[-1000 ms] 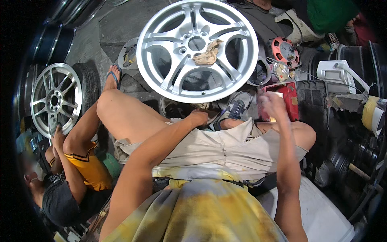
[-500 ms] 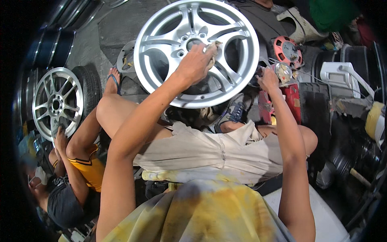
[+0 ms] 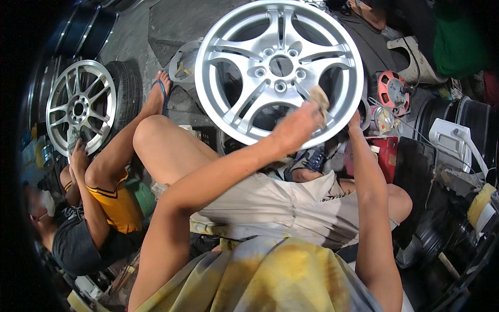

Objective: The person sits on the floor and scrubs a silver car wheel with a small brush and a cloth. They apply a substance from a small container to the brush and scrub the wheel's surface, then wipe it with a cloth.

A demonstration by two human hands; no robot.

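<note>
A silver alloy wheel rim (image 3: 280,89) with several double spokes lies face up in front of me. My left hand (image 3: 300,127) is closed around a crumpled beige rag (image 3: 319,104) over the rim's lower right side. At the rim's right outer edge is my right hand (image 3: 355,125). Its fingers are mostly hidden there, so their grip does not show.
On the left, another person (image 3: 78,234) holds a cloth or pad to a second alloy rim (image 3: 79,109) beside a tyre (image 3: 125,93). To the right are a red reel (image 3: 392,93), a red box (image 3: 383,153) and a white plastic case (image 3: 451,143).
My left hand has moved with the rag from the rim's hub to its lower right side. My right hand has come to the rim's edge. The view has shifted slightly.
</note>
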